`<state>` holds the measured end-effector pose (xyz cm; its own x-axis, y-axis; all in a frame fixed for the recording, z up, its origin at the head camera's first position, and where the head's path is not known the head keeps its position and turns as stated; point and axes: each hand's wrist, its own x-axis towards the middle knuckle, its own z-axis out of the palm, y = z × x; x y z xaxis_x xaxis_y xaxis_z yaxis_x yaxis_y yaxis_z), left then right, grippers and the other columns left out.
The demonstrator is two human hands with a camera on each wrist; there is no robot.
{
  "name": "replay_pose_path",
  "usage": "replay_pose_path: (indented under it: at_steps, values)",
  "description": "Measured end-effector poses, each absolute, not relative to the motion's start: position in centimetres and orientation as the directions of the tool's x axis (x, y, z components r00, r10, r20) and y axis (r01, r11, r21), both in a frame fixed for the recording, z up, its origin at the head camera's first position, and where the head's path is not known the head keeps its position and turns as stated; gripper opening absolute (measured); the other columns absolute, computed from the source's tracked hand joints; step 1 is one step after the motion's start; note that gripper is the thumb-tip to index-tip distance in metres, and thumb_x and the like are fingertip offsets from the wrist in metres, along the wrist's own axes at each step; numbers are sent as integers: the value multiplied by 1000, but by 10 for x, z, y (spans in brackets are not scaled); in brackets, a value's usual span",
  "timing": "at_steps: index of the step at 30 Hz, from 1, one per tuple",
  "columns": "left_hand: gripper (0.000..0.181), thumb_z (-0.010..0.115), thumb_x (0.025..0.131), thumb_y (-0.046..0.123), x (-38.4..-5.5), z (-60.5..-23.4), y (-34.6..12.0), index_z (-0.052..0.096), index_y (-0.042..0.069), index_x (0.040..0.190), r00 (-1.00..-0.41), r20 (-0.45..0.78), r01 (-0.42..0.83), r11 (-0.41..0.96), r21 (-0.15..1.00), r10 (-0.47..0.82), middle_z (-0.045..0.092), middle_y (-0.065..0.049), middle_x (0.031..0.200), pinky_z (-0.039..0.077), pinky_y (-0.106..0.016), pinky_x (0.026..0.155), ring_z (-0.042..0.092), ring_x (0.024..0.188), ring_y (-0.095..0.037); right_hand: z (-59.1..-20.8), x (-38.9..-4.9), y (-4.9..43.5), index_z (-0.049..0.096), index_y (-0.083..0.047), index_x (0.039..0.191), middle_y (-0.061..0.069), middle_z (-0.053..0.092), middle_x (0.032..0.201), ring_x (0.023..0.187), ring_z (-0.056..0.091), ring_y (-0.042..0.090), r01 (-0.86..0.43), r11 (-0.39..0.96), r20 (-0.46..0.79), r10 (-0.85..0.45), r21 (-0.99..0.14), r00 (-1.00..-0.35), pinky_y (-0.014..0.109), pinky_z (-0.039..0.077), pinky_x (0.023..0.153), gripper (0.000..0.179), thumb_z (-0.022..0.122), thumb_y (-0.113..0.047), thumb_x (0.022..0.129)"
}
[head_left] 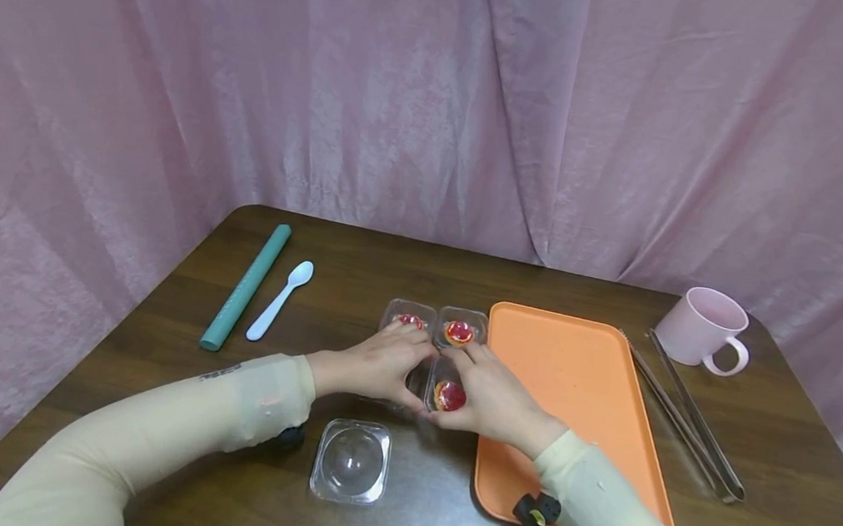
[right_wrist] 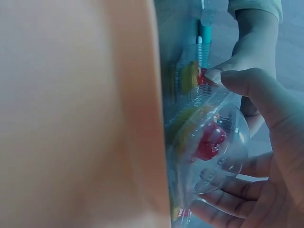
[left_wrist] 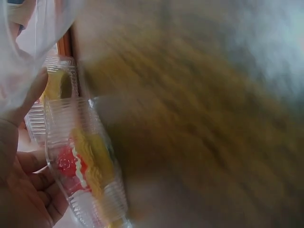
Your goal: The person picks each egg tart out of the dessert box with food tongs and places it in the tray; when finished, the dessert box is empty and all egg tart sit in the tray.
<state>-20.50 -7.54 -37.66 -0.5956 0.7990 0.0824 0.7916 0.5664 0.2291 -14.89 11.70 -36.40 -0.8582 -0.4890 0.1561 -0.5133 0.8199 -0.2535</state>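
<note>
Several clear plastic boxes with red-topped tarts stand close together mid-table. My right hand (head_left: 496,399) grips the near right box (head_left: 447,382) and its domed lid (right_wrist: 232,156) from the right, thumb in front and fingers behind. The lid looks tilted over the tart (right_wrist: 210,141). From the left, my left hand (head_left: 383,361) holds the same box by its left side, its thumb close to my right thumb. Under the left hand is another tart box (left_wrist: 99,166), mostly hidden in the head view. Two boxes stand behind, one with a plainly visible tart (head_left: 459,331).
An orange tray (head_left: 562,376) lies right of the boxes, with metal tongs (head_left: 690,412) and a pink mug (head_left: 700,327) beyond. Nearer the front lies a clear domed lid (head_left: 351,462). At left are a teal rolled item (head_left: 246,288) and a pale blue spoon (head_left: 280,301).
</note>
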Motion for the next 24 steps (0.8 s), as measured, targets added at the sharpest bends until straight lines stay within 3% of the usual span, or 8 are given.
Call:
replay_pose_path:
  at_steps: [7,18,24]
  values:
    - [55,84,66,46,-206,-380,-73,65,13,105,-610,74,767,565,306,789,64,1,105,38,-43,102,53,109,-17,-359,-150,118,57,-3,124,13,56,118,102,53,22,-484,827,99,-477,-285,-873,36,52,91,78,83,-48,65]
    - [48,82,68,47,-205,-379,-71,67,14,100,-585,84,790,543,285,807,65,4,101,39,-34,92,54,103,-13,-357,-153,118,57,-7,114,7,54,112,89,53,16,-444,827,20,-466,-345,-884,31,52,78,70,85,-47,63]
    - [48,81,69,48,-205,-380,-73,68,14,101,-582,80,796,546,262,810,66,4,102,39,-34,92,54,103,-14,-356,-153,118,55,-6,117,7,54,112,87,54,16,-434,832,22,-455,-346,-890,31,54,78,75,86,-48,63]
